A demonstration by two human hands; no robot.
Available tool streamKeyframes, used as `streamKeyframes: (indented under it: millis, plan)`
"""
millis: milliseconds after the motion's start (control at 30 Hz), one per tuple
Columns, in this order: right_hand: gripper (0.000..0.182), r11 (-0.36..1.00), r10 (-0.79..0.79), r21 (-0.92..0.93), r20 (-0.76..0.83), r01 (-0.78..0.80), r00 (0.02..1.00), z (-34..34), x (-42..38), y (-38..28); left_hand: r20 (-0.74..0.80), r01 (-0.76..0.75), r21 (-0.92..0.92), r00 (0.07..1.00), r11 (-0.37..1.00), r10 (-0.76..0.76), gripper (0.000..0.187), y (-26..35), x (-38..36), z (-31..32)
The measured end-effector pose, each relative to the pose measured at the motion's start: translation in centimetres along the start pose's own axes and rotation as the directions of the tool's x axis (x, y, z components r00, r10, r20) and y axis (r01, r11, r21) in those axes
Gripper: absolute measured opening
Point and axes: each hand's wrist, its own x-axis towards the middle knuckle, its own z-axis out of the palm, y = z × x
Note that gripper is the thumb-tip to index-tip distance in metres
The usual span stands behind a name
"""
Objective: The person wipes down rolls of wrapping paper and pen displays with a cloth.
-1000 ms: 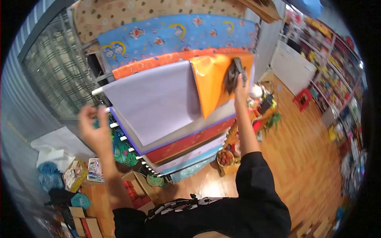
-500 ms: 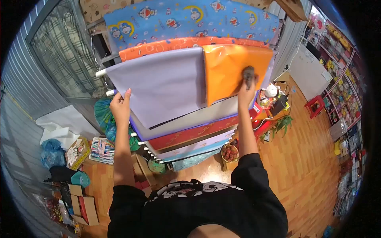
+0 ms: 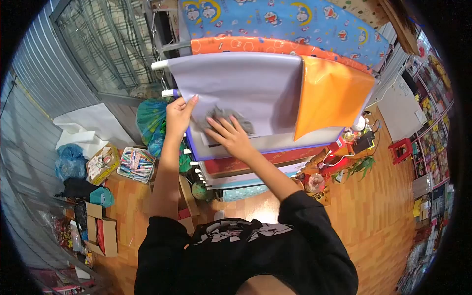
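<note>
A lavender-grey plastic sheet [image 3: 236, 83] hangs over a white-ended roll in front of me. At its left edge my left hand [image 3: 179, 117] is closed, with thumb and fingers pinching the sheet. My right hand [image 3: 231, 136] presses a crumpled dark grey cloth [image 3: 243, 124] against the sheet's lower left, its fingers spread over the cloth and holding it there. Part of the cloth is hidden under the palm. To the right, a glossy orange sheet [image 3: 334, 98] hangs over the same roll, apart from both hands.
Behind hang a blue cartoon-print sheet [image 3: 275, 19] and an orange patterned one [image 3: 275, 47]. More rolls, including a red one [image 3: 260, 157], sit lower down. A basket of pens [image 3: 136, 164] and a cardboard box [image 3: 103, 231] are at left; a red stool [image 3: 400, 151] stands right.
My right hand and the cloth have moved from the orange sheet left and down onto the grey sheet. The view has shifted left, and my left hand stays at the grey sheet's left edge.
</note>
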Motion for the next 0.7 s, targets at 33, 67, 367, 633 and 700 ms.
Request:
streamKeyframes:
  millis: [33, 67, 367, 633, 700]
  plan:
    - [0.043, 1.0, 0.02, -0.013, 0.035, -0.02, 0.999, -0.4, -2.1, 0.4, -0.008, 0.005, 0.001, 1.0, 1.0, -0.005, 0.02, -0.1, -0.1, -0.8]
    - [0.043, 0.999, 0.039, -0.032, 0.065, -0.037, 0.997, -1.2, -3.7, 1.4, 0.048, 0.03, 0.154, 0.998, 0.988, -0.038, 0.018, -0.1, 0.0, -1.7]
    - [0.046, 0.959, 0.249, -0.062, -0.285, -0.278, 0.925, -4.8, 4.8, 2.5, 0.046, -0.05, 0.122, 0.998, 0.991, 0.045, 0.019, -0.9, 0.5, -1.4]
    - [0.035, 0.875, 0.14, 0.474, -0.047, -0.101, 0.989, -15.8, 0.5, 7.5, 0.011, -0.284, 0.539, 0.944, 0.793, 0.331, 0.013, 6.9, 0.2, -5.1]
    - [0.038, 0.917, 0.354, 0.352, -0.497, -0.188, 0.792, -20.4, 4.9, 9.2, -0.029, -0.44, 0.65, 0.8, 0.62, 0.599, 0.014, 12.3, 0.8, -2.5]
